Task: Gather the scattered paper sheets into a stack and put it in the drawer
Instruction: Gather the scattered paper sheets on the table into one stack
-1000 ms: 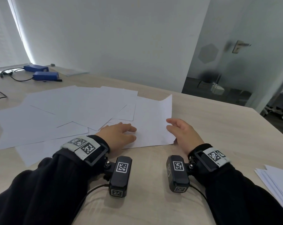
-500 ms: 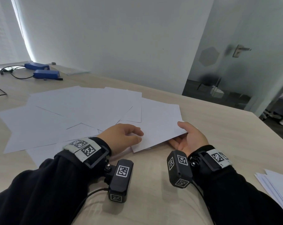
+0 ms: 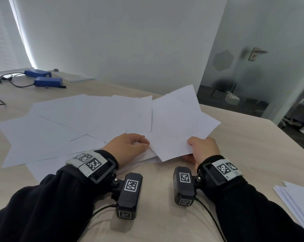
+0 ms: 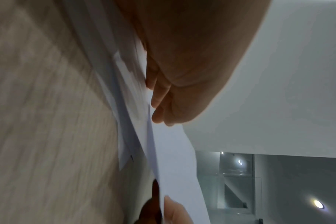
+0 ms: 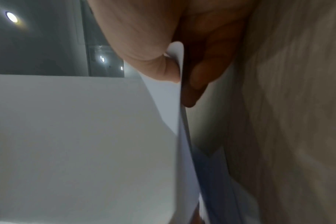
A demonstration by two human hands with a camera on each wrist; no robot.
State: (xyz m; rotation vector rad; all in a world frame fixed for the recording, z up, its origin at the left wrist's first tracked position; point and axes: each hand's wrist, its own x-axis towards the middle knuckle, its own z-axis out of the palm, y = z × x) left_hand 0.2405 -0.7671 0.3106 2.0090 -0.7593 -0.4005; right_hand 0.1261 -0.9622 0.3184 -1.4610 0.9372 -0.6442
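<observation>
a pale wood-grain table [image 3: 243, 154] fills the lower view, with a white wall behind it and a frosted glass door at the far right. nearest, two dark sleeves lead to wrist-mounted cameras. at the near right edge lies a small stack of paper [image 3: 297, 198]. the right hand [image 3: 204, 149] pinches the near right edge of a lifted sheet [image 3: 179, 124], thumb on top and fingers [image 5: 199, 78] underneath, so the sheet tilts up off the table. the left hand [image 3: 128, 147] has its fingers curled, thumb and fingertips pinching the near left edge of that same sheet, over other sheets beneath it. further left and beyond, the scattered paper sheets [image 3: 74, 123] lie flat and overlapping on the table. far back left sit two blue boxes [image 3: 43, 77] with black cables [image 3: 10, 81].
</observation>
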